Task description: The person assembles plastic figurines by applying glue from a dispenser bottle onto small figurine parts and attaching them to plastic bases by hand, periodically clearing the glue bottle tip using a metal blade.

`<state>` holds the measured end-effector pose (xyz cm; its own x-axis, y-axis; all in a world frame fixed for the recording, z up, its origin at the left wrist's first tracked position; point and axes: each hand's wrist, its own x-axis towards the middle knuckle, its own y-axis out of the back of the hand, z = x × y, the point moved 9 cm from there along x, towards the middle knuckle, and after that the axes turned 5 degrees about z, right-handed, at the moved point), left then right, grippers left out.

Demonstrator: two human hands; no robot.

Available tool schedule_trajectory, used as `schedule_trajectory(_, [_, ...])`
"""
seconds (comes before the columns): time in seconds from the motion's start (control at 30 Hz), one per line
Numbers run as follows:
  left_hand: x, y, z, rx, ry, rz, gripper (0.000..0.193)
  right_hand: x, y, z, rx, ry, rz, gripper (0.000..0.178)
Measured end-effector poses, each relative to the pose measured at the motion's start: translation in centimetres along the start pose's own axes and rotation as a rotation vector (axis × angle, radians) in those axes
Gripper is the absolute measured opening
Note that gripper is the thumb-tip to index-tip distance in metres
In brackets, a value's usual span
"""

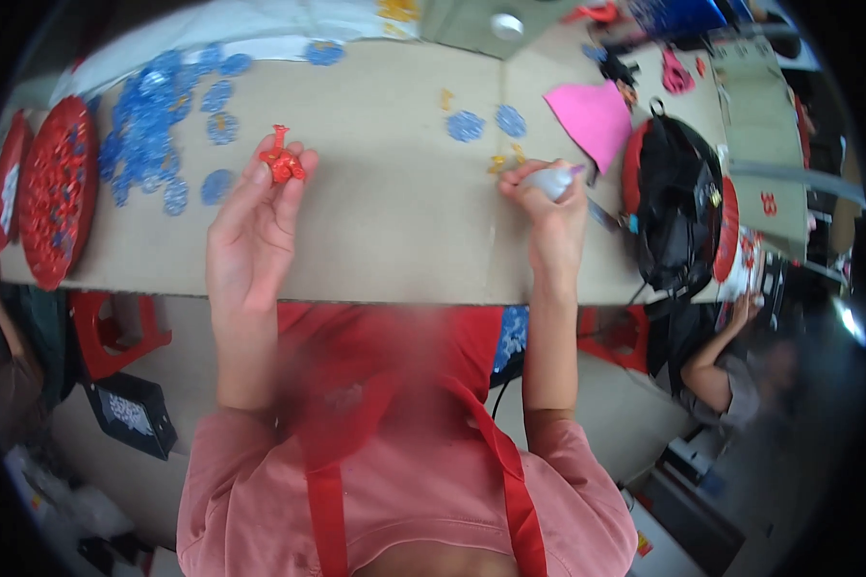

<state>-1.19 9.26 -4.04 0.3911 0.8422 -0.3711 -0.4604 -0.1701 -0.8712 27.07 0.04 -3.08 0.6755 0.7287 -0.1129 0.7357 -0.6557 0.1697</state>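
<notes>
My left hand (252, 231) is raised over the near part of the table, its fingers closed round a small glossy red figure (284, 166) with a narrow stem on top. On the right, my right hand (555, 223) grips a small white squeeze bottle (550, 181) with a purple tip. Just beyond the bottle are little yellow pieces (496, 165) and two translucent blue discs (466, 126). A heap of similar blue discs (149, 115) lies to the left of my left hand, with several single ones beside it.
A red tray (46, 279) of small red pieces stands at the left table edge. At right are a pink cone-shaped piece (595, 120) and a black bag (678, 207). Red stools (115, 337) sit below the table. Other people's arms (717, 370) show at both sides.
</notes>
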Motion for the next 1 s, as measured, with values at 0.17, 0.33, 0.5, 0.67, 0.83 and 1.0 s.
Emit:
schedule_trajectory(0.17, [-1.4, 2.0, 4.2, -0.017, -0.137, 0.047, 0.038, 0.2, -7.6, -2.3, -0.063, 0.059, -0.196, 0.015])
schedule_trajectory(0.33, [-3.0, 3.6, 6.7, -0.027, -0.212, 0.129, 0.038, -1.5, -20.2, -4.9, -0.241, 0.346, -0.478, 0.021])
schedule_trajectory(0.5, [-4.2, 5.1, 8.2, -0.034, -0.27, 0.205, 0.037, -4.1, -27.9, -8.7, -0.413, 0.734, -0.444, 0.03])
schedule_trajectory(0.67, [-5.0, 5.5, 8.8, -0.073, -0.285, 0.194, 0.037, -4.0, -29.7, -7.8, -0.781, 0.707, -0.537, 0.028])
schedule_trajectory(0.83, [-4.3, 4.6, 6.5, -0.061, -0.226, 0.188, 0.036, -3.3, -21.9, -7.8, -0.246, 0.382, -0.578, 0.018])
schedule_trajectory(1.0, [-2.6, 1.2, 0.2, 0.062, 0.009, 0.098, 0.035, -4.7, -13.9, -3.3, 0.248, -0.262, -0.617, 0.01])
